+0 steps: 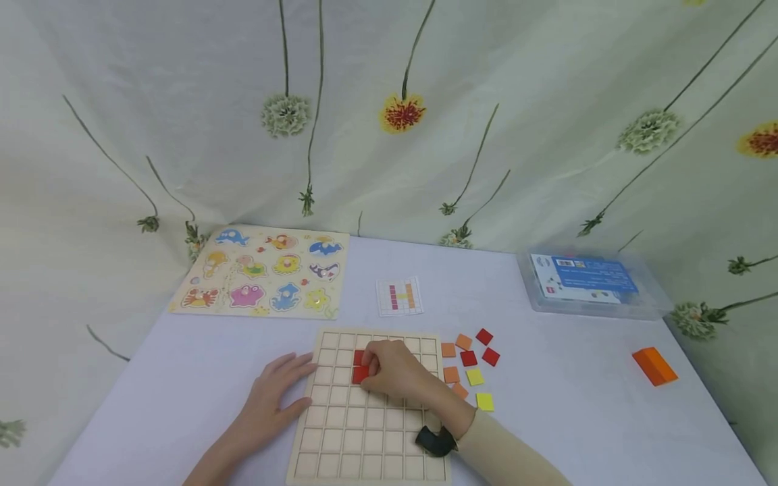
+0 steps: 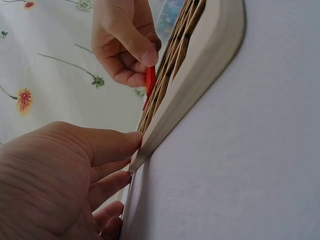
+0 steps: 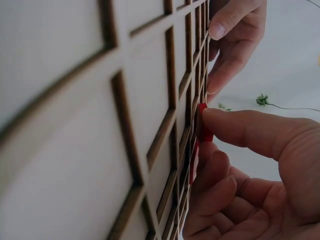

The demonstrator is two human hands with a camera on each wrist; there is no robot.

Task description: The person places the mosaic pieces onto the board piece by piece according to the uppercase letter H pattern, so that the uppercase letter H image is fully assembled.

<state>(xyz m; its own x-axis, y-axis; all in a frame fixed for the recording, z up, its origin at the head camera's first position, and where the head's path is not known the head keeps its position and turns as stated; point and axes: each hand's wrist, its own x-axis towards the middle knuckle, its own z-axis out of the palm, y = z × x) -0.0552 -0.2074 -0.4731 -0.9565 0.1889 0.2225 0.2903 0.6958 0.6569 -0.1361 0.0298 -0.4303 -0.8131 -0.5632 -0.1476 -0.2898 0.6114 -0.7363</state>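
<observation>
A wooden grid board (image 1: 336, 439) lies on the table. My right hand (image 1: 395, 370) is over its upper middle, pinching a red square tile (image 3: 207, 125) between thumb and fingers. The held tile is tilted close against the grid. Another red tile (image 1: 358, 358) sits in a cell just beyond it, partly covered by the fingers. My left hand (image 1: 273, 395) rests at the board's left edge. Its thumb (image 2: 115, 145) and fingertips touch the wooden rim, with the fingers spread fairly straight.
Right of the board lie loose orange, red and yellow tiles (image 1: 485, 401). Beyond it is a pattern card (image 1: 399, 297). A sea-animal puzzle (image 1: 300, 277) lies back left. Back right stands a clear plastic box (image 1: 583, 309) holding a blue-and-white packet, with an orange block (image 1: 654, 366) nearer.
</observation>
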